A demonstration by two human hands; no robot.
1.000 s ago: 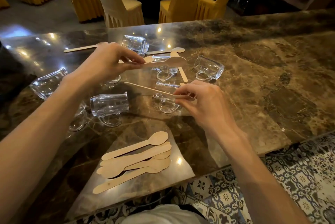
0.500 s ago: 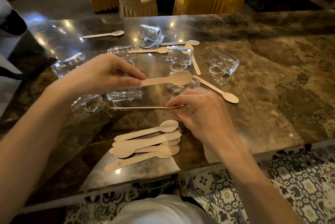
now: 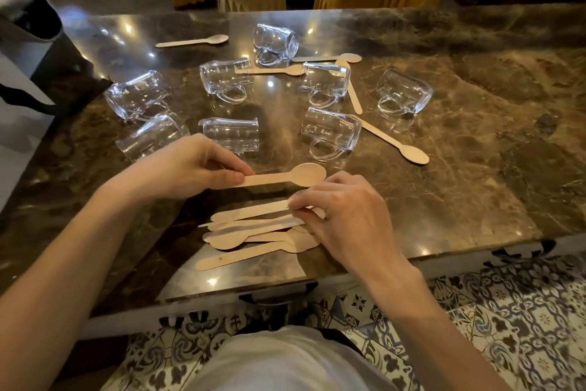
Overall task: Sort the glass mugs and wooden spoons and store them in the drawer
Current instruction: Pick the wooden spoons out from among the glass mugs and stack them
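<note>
Firstly, at your far left, two glass mugs (image 3: 138,94) lie on their sides, just beside each other, on the marble table (image 3: 475,184). Five further mugs (image 3: 225,80) lie tipped the same way across the centre. Faint raised marks run along their walls, too small to read. Your left hand (image 3: 187,168) pinches the handle end of a raised spoon (image 3: 285,176) between thumb and fingers, bowl pointing right, just beyond the spoon pile (image 3: 253,238). That pile sits near the table's front edge, its handles and bowls overlapping. Your right hand (image 3: 342,219) covers the pile's right end, its fingertips pinching the top spoon (image 3: 250,211). Five loose spoons (image 3: 393,142) lie among the mugs, farther back. The rightmost mug (image 3: 404,92) lies apart from the others, handle toward you.
</note>
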